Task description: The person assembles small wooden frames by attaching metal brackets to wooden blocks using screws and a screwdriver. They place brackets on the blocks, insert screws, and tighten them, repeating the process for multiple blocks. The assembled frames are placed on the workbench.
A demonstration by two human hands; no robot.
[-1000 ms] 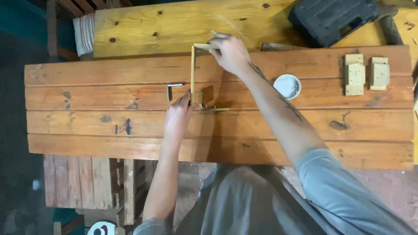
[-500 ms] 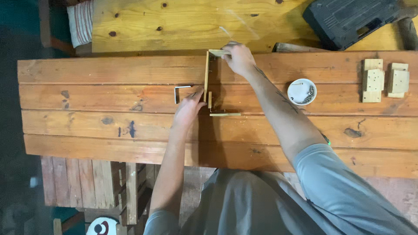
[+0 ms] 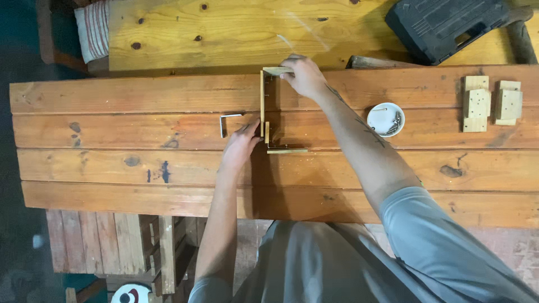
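a small frame of thin wooden strips (image 3: 262, 104) is seen at the middle of the frame, standing on the plank worktop (image 3: 112, 163). its long strip runs up and down the picture, with a short strip at the upper end and another short strip lying at the lower end, pointing right.

the right hand (image 3: 303, 76) is placed at the upper end of the wooden frame, above centre. its fingers are curled closed around the short top strip, which is gripped there. the left hand (image 3: 241, 146) is set at the lower end of the long strip, just left of centre. its fingers are only loosely bent, and their tips are pressed against the side of the strip; whether anything is pinched cannot be told.

a bent metal bracket (image 3: 227, 122) is seen lying just left of the left hand, apart from the frame. a small white dish (image 3: 385, 119) with screws in it is found right of centre, beside the right forearm. two pale wooden blocks (image 3: 488, 104) are laid at the far right of the worktop. a black tool case (image 3: 443, 25) is seen at the upper right, on a paler board (image 3: 224, 33) behind the worktop. a striped cloth (image 3: 92, 28) is seen at the upper left.
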